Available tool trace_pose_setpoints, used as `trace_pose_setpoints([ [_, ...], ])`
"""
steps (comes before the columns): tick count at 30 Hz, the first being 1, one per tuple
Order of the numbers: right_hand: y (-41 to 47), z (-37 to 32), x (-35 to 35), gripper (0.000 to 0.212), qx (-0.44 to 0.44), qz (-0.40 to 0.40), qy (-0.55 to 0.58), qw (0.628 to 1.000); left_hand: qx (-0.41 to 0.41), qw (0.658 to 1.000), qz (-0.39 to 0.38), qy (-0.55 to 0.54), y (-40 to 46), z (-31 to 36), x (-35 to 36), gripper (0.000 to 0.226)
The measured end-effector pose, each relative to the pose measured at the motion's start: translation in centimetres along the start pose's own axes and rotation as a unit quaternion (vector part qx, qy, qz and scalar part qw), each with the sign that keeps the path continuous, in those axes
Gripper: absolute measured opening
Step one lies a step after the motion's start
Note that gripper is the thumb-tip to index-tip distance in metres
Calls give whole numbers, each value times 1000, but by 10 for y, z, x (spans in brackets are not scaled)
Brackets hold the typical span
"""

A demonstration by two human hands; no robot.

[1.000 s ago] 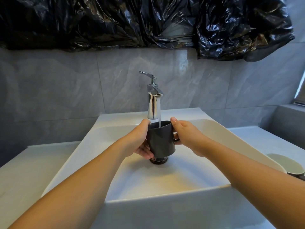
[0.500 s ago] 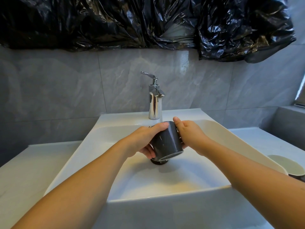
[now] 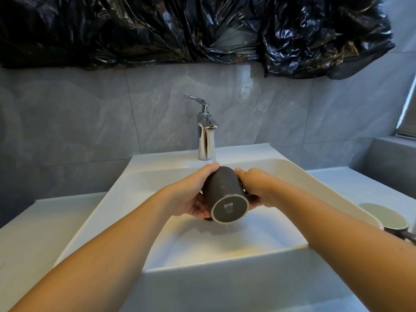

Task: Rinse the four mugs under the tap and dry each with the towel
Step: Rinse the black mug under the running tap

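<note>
Head view: dark grey mug (image 3: 221,194) tipped mouth-away over white basin (image 3: 315,183), base toward camera, likely to drain; drips fall from base rim. Left hand (image 3: 191,194) and right hand (image 3: 254,188) each grip mug's sides. Chrome tap (image 3: 206,140) just behind. Second mug (image 3: 387,218) waits on surface at right

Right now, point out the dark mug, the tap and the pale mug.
dark mug (image 3: 219,190), head view, side wall.
tap (image 3: 206,140), head view, chrome body.
pale mug (image 3: 382,216), head view, inside.

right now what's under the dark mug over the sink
Beneath the tipped dark grey ceramic mug lies the white basin, with water dripping off the mug's lower edge. A sliver of dark drain shows; the rest is hidden by the mug and the left hand.
</note>
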State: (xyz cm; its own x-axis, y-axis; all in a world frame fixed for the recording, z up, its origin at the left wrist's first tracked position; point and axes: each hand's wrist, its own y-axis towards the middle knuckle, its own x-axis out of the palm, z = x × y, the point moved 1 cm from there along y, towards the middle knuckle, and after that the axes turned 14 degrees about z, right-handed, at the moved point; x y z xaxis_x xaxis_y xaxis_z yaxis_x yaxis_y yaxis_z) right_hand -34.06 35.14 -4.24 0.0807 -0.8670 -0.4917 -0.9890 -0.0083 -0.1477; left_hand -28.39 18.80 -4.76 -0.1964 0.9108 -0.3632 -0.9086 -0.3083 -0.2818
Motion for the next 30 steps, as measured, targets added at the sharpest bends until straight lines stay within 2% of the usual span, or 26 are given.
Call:
trace_pose_setpoints([
  [4, -5, -3, -2, 36, 15, -64, 60, 996, -34, 999, 22, -12, 0, 0, -2, 71],
  [7, -9, -7, 0, 30, 11, -80, 75, 994, -49, 997, 50, -19, 2, 0, -5, 69],
  [14, -5, -6, 7, 34, -17, -47, 73, 996, -24, 996, 89, -16, 8, -1, -1, 76],
  [18, -5, -5, 7, 38, -21, -24, 85, 996, 11, 994, 111, 0, 9, 0, 1, 72],
  [24, -6, -6, 7, 32, -52, 31, 102, 993, 74, 983, 161, 54, 9, 6, 1, 63],
  [26, -4, -5, 7, 34, -131, 86, 25, 987, 114, 969, 207, 72, 7, 10, -2, 51],
  [28, -4, -5, 6, 36, -225, 143, -92, 959, 158, 947, 260, 101, 1, 15, -8, 37],
  [30, -6, -6, 3, 36, -273, 175, -160, 932, 213, 912, 310, 165, -6, 23, -15, 28],
])
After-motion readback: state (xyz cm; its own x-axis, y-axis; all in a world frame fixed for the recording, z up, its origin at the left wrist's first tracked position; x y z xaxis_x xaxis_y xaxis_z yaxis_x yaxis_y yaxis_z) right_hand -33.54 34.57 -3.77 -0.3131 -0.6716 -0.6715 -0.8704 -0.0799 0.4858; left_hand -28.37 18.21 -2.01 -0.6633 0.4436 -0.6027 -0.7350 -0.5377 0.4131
